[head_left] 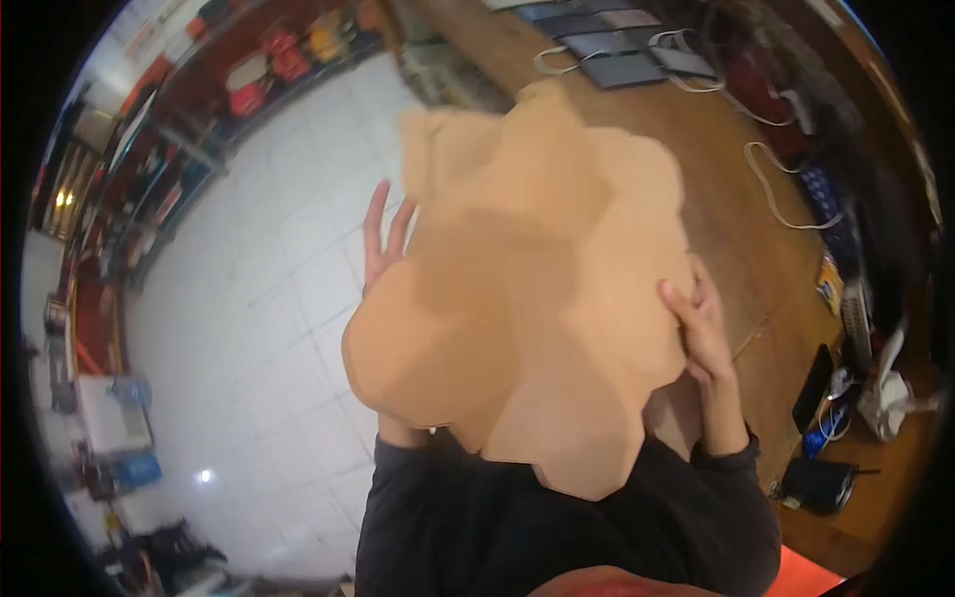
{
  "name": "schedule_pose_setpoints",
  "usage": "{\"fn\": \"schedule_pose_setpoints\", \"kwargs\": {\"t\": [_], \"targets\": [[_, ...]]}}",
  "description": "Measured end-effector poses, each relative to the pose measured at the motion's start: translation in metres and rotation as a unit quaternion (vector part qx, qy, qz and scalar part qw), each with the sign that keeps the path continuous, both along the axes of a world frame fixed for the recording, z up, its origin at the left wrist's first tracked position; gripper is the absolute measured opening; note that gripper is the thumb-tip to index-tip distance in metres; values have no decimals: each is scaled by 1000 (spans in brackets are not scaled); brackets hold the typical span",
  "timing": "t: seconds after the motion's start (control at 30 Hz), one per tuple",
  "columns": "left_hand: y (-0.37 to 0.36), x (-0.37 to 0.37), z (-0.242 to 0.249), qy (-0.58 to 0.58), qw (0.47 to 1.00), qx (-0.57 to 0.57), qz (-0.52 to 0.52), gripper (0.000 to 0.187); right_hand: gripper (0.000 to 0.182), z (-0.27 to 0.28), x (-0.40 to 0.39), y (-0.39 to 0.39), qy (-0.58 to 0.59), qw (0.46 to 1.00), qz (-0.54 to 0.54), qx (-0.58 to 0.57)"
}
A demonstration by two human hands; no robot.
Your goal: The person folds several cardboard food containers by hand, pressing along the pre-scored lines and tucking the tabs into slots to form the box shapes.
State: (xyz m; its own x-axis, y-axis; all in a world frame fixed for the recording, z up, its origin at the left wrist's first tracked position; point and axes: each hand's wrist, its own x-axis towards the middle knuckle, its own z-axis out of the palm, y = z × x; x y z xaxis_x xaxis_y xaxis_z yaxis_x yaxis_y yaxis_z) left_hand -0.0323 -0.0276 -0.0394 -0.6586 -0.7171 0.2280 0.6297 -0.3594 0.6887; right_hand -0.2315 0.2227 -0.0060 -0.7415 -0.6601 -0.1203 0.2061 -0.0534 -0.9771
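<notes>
A large peach-tan flower shape (477, 328), made of overlapping rounded petals in thin sheet material, hangs in front of my chest. My right hand (704, 333) grips its right edge, thumb on the near face and fingers around behind. At the left edge, my left hand (386, 244) holds it from behind; two fingers stretch up past the petals, apart from each other, while the thumb and palm are hidden. Darker tan patches show across the middle petals.
A brown wooden table (741, 269) runs along the right, with dark flat devices (622, 68), white cables (766, 184) and a black cylinder (821, 485) on it. White floor tiles (259, 269) lie to the left, bordered by loaded shelves (164, 189).
</notes>
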Motion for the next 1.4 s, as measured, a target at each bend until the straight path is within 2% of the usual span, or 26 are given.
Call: {"fn": "schedule_pose_setpoints", "kwargs": {"t": [0.03, 0.13, 0.2, 0.27, 0.33, 0.37, 0.4, 0.43, 0.47, 0.5, 0.53, 0.57, 0.6, 0.63, 0.67, 0.7, 0.77, 0.8, 0.93, 1.03, 1.1, 1.2, 1.23, 1.3, 1.33, 1.4], "targets": [[3, 6, -1, -17, 1000, 7, 21, 64, 44, -15, 13, -13, -43, 998, 53, 9], [9, 34, -25, -1, 994, 64, 85, 65, 43, -85, 28, -47, 5, 988, 150, 46], [4, 60, -75, -125, 976, 170, 48, 65, 43, -127, 33, -60, 52, 978, 187, 74], [16, 70, -94, -148, 962, 218, 78, 60, 51, -156, 27, -67, 115, 959, 227, 121], [15, 74, -94, -173, 944, 265, 96, 56, 53, -159, 27, -71, 99, 963, 223, 117], [14, 74, -94, -156, 956, 234, 86, 56, 56, -161, 27, -68, 81, 968, 205, 116], [12, 73, -95, -142, 966, 203, 74, 57, 62, -135, 31, -72, 56, 957, 207, 196], [6, 75, -99, -142, 965, 208, 77, 57, 62, -129, 36, -75, 55, 955, 211, 201], [-9, 77, -103, -207, 963, 163, 55, 61, 65, -125, 38, -81, 270, 928, 161, 199], [-25, 76, -106, -272, 955, 116, 31, 64, 67, -119, 39, -87, 471, 856, 101, 187], [-40, 73, -109, -273, 955, 116, 29, 64, 67, -110, 39, -95, 521, 826, 116, 182], [-55, 67, -110, -297, 954, 37, 21, 60, 67, -113, 38, -105, 520, 826, 114, 184], [-64, 63, -113, -320, 947, -43, 11, 56, 65, -119, 38, -115, 582, 776, 151, 189], [-66, 56, -115, -321, 946, -43, 7, 56, 62, -124, 40, -125, 639, 721, 188, 192], [-66, 47, -117, -257, 966, -33, 16, 49, 57, -129, 49, -137, 660, 701, 189, 194], [-66, 39, -118, -191, 981, -22, 27, 43, 57, -133, 58, -146, 660, 701, 187, 195], [-63, 33, -114, -166, 986, 13, 10, 38, 52, -141, 72, -162, 582, 761, 181, 224], [-62, 33, -112, -141, 989, 49, -5, 33, 48, -144, 72, -169, 588, 774, 152, 177], [-58, 37, -106, -121, 984, 129, 17, 32, 47, -146, 69, -183, 563, 775, 211, 195], [-56, 42, -99, -99, 987, 129, 12, 34, 48, -134, 67, -192, 582, 782, 187, 125], [-55, 45, -93, -127, 978, 163, 12, 39, 50, -117, 60, -202, 447, 807, 312, 227], [-58, 51, -97, -194, 966, 167, 34, 40, 50, -106, 31, -237, 552, 771, 292, 119], [-57, 54, -104, -198, 965, 169, 34, 40, 50, -109, 26, -246, 549, 773, 294, 120], [-58, 54, -109, -318, 938, -95, 101, 39, 50, -114, 18, -260, 557, 745, 356, 89], [-59, 50, -105, -317, 938, -99, 98, 39, 48, -121, 25, -255, 581, 731, 343, 105], [-52, 41, -99, -156, 985, 25, 70, 40, 51, -131, 31, -246, 602, 710, 347, 114]]}}
